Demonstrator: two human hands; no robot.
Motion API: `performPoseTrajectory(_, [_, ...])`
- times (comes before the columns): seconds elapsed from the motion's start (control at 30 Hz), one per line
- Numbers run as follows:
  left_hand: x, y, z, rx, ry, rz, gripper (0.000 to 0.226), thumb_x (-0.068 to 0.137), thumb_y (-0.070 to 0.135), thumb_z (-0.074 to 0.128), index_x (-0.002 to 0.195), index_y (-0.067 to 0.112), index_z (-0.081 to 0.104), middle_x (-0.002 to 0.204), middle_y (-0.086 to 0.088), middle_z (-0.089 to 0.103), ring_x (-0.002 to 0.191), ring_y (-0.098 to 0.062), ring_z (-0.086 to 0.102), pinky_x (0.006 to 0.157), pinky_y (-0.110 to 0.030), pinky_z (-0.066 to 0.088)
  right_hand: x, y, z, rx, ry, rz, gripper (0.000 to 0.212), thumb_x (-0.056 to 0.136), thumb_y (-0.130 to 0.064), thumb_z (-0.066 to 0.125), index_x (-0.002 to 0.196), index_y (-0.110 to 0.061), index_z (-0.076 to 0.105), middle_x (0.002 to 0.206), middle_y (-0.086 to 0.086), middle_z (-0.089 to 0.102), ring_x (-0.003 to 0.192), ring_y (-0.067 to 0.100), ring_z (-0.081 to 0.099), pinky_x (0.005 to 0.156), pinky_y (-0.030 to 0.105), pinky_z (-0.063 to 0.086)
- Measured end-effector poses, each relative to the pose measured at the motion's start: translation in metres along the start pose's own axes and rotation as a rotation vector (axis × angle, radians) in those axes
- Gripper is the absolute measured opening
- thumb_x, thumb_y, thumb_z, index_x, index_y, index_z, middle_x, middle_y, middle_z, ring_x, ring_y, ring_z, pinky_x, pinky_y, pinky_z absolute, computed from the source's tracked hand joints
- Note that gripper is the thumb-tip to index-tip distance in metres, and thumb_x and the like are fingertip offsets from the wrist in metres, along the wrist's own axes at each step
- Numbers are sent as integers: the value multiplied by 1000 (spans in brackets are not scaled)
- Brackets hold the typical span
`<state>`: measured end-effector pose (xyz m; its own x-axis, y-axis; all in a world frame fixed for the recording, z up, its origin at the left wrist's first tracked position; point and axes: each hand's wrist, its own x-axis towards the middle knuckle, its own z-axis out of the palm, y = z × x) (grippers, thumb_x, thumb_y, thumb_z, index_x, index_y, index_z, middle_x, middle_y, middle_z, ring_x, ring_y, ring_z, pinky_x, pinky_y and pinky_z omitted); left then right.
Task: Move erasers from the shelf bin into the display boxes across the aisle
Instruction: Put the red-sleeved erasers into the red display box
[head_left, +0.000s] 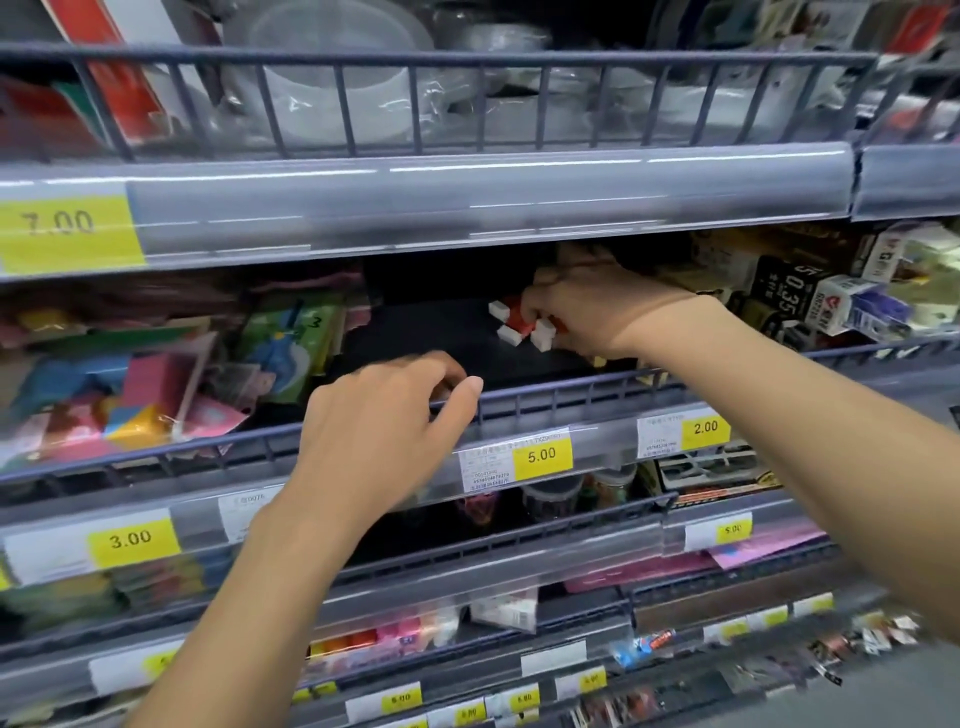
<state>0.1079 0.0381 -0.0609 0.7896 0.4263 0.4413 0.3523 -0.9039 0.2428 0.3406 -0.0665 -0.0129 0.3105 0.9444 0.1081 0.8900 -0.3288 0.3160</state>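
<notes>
My right hand (587, 306) is gripping a bunch of erasers (519, 325) far in the bin (441, 338); my left hand (384, 415), loosely curled, is resting on the near rail (571, 397), holding nothing.

White erasers (521, 323) with red sleeves; yellow price tags (542, 455).

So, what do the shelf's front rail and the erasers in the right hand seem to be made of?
The front rail looks like painted metal wire: thin dark blue-grey bars with a dull sheen. The erasers held by the right hand look like matte white rubber or vinyl blocks in red sleeves, probably paper; blur leaves that open.
</notes>
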Motion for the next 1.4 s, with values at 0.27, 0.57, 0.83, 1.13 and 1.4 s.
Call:
performPoseTrajectory(0.27, [6, -1, -3, -115, -94, -82, 27, 95, 65, 45, 109, 46, 60, 87, 31, 65, 87, -2, 61, 72, -31, 45, -9, -5, -9, 391, 83, -1, 24, 87, -32, 71, 109, -34, 62, 106, -13, 56, 102, 12, 51, 86, 24, 44])
performPoseTrajectory(0.57, [26, 12, -3, -313, -43, 24, 56, 93, 56, 64, 141, 33, 48, 121, 16, 64, 95, -10, 57, 72, -13, 41, -35, -44, -35, 1495, 149, 30, 26, 81, 0, 78, 101, -11, 66, 87, -2, 68, 71, -1, 63, 56, 8, 45])
performPoseTrajectory(0.83, [38, 6, 0, -341, -51, 4, 24, 101, 43, 59, 122, 30, 59, 103, 3, 67, 98, -23, 58, 76, -31, 40, -25, -17, -20, 1198, 147, 115, 24, 86, -23, 77, 105, -35, 69, 98, -14, 71, 81, -3, 64, 69, 14, 50])
performPoseTrajectory(1.13, [44, 1, 7, -438, -111, -140, 14, 106, 41, 49, 106, 29, 42, 88, 6, 55, 78, -3, 52, 61, -14, 31, 16, -1, 4, 255, -40, -166, 35, 93, -21, 62, 126, -30, 64, 131, -6, 52, 117, 22, 44, 100, 40, 42])
performPoseTrajectory(1.4, [47, 0, 4, -490, -121, -189, 7, 106, 40, 47, 105, 36, 42, 88, 8, 58, 73, -4, 55, 55, -9, 39, 24, -11, 5, 245, 18, -191, 35, 97, -16, 58, 130, -25, 60, 118, -3, 54, 110, 19, 47, 92, 36, 45])
